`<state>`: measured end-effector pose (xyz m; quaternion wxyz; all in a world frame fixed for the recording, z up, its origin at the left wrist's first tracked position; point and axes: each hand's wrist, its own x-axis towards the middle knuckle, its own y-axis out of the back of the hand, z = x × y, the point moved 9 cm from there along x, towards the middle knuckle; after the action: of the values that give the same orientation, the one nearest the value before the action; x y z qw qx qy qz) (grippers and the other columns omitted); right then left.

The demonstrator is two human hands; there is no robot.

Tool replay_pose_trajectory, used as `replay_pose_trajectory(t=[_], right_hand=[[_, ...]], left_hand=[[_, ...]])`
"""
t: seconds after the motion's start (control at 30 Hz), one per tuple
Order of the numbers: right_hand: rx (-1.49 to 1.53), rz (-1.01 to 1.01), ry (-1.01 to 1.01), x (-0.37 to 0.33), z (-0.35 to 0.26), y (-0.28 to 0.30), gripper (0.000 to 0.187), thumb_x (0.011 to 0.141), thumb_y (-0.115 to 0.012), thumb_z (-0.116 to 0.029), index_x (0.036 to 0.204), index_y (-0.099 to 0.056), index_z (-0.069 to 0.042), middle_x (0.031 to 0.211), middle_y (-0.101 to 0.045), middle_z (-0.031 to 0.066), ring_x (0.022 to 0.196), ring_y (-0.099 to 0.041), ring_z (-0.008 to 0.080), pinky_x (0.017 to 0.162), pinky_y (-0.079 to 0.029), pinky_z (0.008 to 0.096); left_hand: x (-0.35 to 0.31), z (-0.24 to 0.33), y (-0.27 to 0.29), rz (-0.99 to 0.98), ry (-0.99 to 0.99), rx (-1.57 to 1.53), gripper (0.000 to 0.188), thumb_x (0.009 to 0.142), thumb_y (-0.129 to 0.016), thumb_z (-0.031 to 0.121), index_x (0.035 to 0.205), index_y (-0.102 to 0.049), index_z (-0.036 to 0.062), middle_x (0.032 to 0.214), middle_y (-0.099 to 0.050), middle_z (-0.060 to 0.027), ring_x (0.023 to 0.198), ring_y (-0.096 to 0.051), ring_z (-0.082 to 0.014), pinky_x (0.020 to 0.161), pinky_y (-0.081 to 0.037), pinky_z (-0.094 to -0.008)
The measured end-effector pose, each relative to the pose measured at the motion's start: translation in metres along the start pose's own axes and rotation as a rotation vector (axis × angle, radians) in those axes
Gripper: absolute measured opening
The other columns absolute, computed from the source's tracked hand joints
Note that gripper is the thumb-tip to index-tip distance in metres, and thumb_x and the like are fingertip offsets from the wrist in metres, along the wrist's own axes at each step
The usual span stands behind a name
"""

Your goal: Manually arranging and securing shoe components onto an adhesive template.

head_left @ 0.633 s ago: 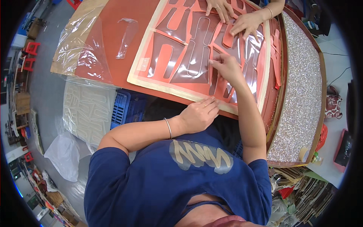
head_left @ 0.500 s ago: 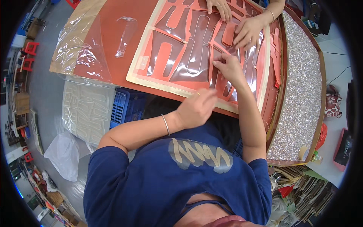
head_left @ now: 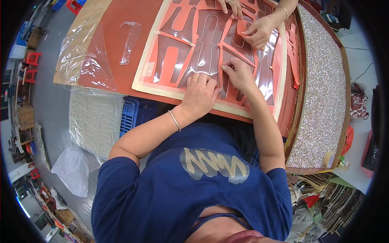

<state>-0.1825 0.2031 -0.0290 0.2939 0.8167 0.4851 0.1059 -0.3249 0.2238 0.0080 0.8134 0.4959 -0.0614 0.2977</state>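
Note:
A cream-bordered board [head_left: 139, 84] lies on the red table, covered by coral film cut into panels and long rounded shapes, with glossy clear-brown areas between them. My left hand [head_left: 199, 96], fingers closed together, pinches at the lower end of a narrow coral strip [head_left: 221, 77] near the board's front edge. Over the strip's upper end, my right hand [head_left: 242, 77] is closed in a pinch; its fingertips partly hide the strip. Across the board, another person's hand [head_left: 261, 32] lifts a coral piece [head_left: 242, 27], while that person's other hand [head_left: 231, 6] rests on the film.
Crumpled clear plastic [head_left: 97, 60] and a loose clear piece [head_left: 130, 42] lie on the table's left. Coral scraps [head_left: 293, 60] sit right of the board, before a silver glitter panel [head_left: 320, 89]. Below the table's left edge are a cut-out sheet [head_left: 91, 121] and blue crate [head_left: 129, 115].
My left hand has moved left and up onto the film, closing at the strip. My right hand has shifted slightly left. The other person's hand has raised a coral piece.

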Motion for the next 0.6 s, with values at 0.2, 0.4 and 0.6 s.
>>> replay_pose_trajectory(t=[0.2, 0.4, 0.6], right_hand=[[-0.219, 0.202, 0.231, -0.013, -0.022, 0.007, 0.013, 0.081, -0.065, -0.014, 0.083, -0.064, -0.001, 0.085, -0.06, 0.0161, 0.078, -0.06, 0.0346, 0.069, -0.047, 0.0418], [-0.326, 0.298, 0.309, -0.022, -0.029, 0.006, 0.01, 0.08, -0.065, -0.013, 0.084, -0.065, -0.004, 0.087, -0.06, 0.0119, 0.082, -0.059, 0.0293, 0.071, -0.047, 0.0386], [-0.476, 0.387, 0.543, -0.027, -0.04, -0.004, 0.012, 0.076, -0.061, -0.011, 0.083, -0.063, -0.002, 0.095, -0.06, 0.0085, 0.097, -0.054, 0.0271, 0.085, -0.04, 0.0413]], left_hand=[[-0.003, 0.0, 0.0, 0.048, 0.015, -0.007, 0.014, 0.078, -0.068, 0.012, 0.086, -0.059, 0.006, 0.088, -0.05, -0.0081, 0.087, -0.046, -0.0267, 0.077, -0.035, -0.0389], [-0.006, 0.0, -0.002, 0.066, -0.009, -0.007, 0.013, 0.079, -0.065, 0.013, 0.085, -0.056, 0.0069, 0.089, -0.051, -0.0092, 0.089, -0.047, -0.0262, 0.081, -0.033, -0.0403], [-0.008, 0.003, -0.001, 0.067, -0.023, 0.023, 0.011, 0.079, -0.065, 0.009, 0.089, -0.062, 0.0058, 0.09, -0.051, -0.0084, 0.088, -0.047, -0.0267, 0.079, -0.036, -0.039]])
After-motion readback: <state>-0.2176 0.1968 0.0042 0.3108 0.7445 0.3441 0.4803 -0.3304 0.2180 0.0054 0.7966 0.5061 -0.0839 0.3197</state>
